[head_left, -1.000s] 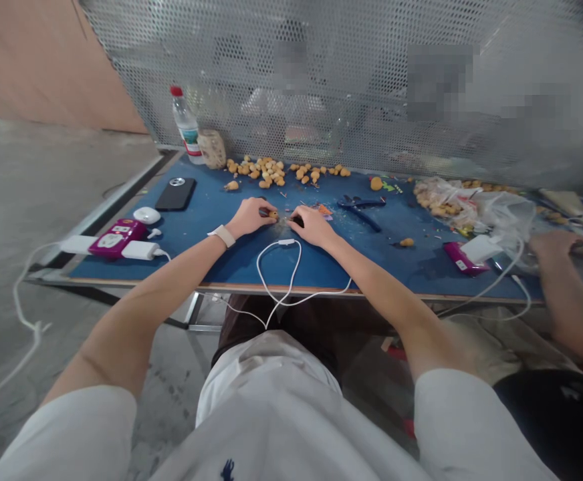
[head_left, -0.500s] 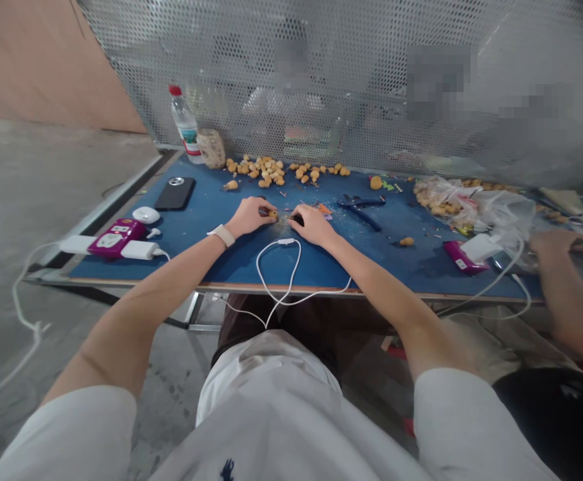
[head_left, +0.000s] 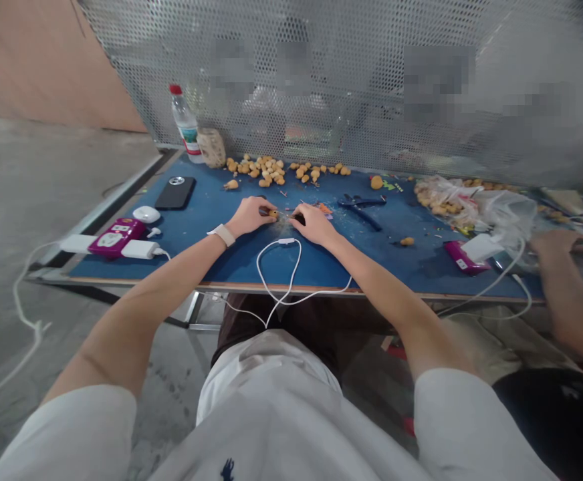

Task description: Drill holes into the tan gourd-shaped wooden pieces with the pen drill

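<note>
A white cable lay looped on the blue table; beyond it the left hand pinched a tan piece at its fingertips, facing the curled right hand, whose grip I couldn't tell; pliers and piled nubs lay farther back

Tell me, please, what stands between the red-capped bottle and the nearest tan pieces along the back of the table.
In the head view, a pale, jar-like container stands between the bottle and those tan pieces.
</note>
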### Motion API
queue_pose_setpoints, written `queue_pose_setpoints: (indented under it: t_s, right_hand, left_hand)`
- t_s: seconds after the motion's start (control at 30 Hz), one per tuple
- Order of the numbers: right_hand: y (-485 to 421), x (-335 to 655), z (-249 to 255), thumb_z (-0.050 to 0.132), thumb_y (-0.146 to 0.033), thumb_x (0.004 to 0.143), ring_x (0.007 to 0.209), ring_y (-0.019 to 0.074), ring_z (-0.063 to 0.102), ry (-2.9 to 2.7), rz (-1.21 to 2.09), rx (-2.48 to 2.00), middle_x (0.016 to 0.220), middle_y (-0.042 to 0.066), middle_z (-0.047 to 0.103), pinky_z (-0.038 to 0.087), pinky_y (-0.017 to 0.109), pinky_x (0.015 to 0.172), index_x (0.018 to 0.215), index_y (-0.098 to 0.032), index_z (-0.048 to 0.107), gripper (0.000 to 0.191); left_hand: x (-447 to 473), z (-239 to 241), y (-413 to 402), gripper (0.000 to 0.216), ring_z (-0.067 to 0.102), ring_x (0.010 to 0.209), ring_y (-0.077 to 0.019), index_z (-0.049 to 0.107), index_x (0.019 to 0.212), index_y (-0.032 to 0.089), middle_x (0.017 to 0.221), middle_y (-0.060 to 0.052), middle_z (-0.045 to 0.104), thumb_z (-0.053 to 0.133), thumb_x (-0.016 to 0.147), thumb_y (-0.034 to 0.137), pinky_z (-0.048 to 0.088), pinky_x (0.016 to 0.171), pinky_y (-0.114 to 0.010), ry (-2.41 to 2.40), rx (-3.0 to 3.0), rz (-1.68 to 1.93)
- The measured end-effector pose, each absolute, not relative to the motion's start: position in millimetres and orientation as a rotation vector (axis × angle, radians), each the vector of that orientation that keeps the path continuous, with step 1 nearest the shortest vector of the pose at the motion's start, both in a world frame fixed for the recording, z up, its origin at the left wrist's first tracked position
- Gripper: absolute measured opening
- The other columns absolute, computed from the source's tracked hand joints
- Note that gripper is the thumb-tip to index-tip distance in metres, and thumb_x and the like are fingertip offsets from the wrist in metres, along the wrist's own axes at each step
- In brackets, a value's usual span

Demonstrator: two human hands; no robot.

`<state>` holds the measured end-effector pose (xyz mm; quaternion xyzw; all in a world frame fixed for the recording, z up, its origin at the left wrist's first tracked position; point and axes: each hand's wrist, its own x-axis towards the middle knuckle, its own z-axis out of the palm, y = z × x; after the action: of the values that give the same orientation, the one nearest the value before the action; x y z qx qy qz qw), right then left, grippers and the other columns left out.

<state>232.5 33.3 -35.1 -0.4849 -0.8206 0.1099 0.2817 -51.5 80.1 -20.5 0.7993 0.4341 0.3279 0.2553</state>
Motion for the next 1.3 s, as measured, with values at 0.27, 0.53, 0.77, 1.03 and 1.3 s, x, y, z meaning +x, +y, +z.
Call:
queue_pose_setpoints:
  t_s: [0.27, 0.53, 0.77, 1.03, 1.3]
  right_hand:
    - [35.9, 255.9, -27.7, 0.08, -0.035, 0.113, 0.136, 0.042, 0.085, -2.205, 0.357, -1.253, 0.143, 0.021, 0.092, 0.065, 0.061, 0.126, 0.115, -0.027, 0.078, 0.009]
    - [36.4, 268.7, -22.1, 0.086, -0.038, 0.109, 0.117, 0.0386, 0.088, -2.147, 0.428, -1.247, 0.127, 0.016, 0.096, 0.068, 0.057, 0.115, 0.112, -0.025, 0.085, 0.014]
    - [36.3, 266.5, -20.8, 0.092, -0.035, 0.106, 0.119, 0.0391, 0.088, -2.248, 0.417, -1.246, 0.134, 0.018, 0.096, 0.068, 0.058, 0.118, 0.118, -0.024, 0.089, 0.017]
    - [40.4, 266.5, -22.9, 0.092, -0.033, 0.105, 0.118, 0.0374, 0.086, -2.269, 0.343, -1.3, 0.129, 0.013, 0.095, 0.067, 0.054, 0.117, 0.116, -0.026, 0.09, 0.013]
    - [41.7, 269.1, -24.1, 0.092, -0.034, 0.105, 0.116, 0.038, 0.086, -2.253, 0.366, -1.286, 0.128, 0.014, 0.095, 0.066, 0.054, 0.114, 0.116, -0.025, 0.092, 0.014]
  left_hand:
    - [-50.4, -21.9, 78.9, 0.025, 0.09, 0.105, -0.0322, 0.095, 0.109, 0.021, 0.115, -0.01, 0.094, 0.103, 0.089, 0.032, 0.076, 0.11, -0.043, 1.178, 2.226, 0.903]
    - [-46.9, -22.8, 74.4, 0.025, 0.081, 0.096, -0.0258, 0.073, 0.128, 0.022, 0.111, -0.008, 0.087, 0.075, 0.104, 0.018, 0.066, 0.1, -0.037, 1.17, 2.303, 0.924]
    - [-45.2, -16.0, 68.8, 0.02, 0.081, 0.111, -0.0346, 0.079, 0.118, 0.022, 0.108, -0.009, 0.08, 0.086, 0.099, 0.025, 0.065, 0.111, -0.044, 1.062, 2.445, 0.854]
    - [-42.6, -3.3, 39.7, 0.036, 0.077, 0.094, -0.0295, 0.074, 0.093, 0.027, 0.108, -0.008, 0.081, 0.093, 0.105, 0.055, 0.06, 0.091, -0.04, 0.584, 2.72, 0.522]
    - [-28.5, -5.7, 30.0, 0.031, 0.08, 0.105, -0.0314, 0.068, 0.089, 0.026, 0.106, -0.009, 0.079, 0.079, 0.116, 0.032, 0.06, 0.091, -0.039, 0.549, 2.95, 0.353]
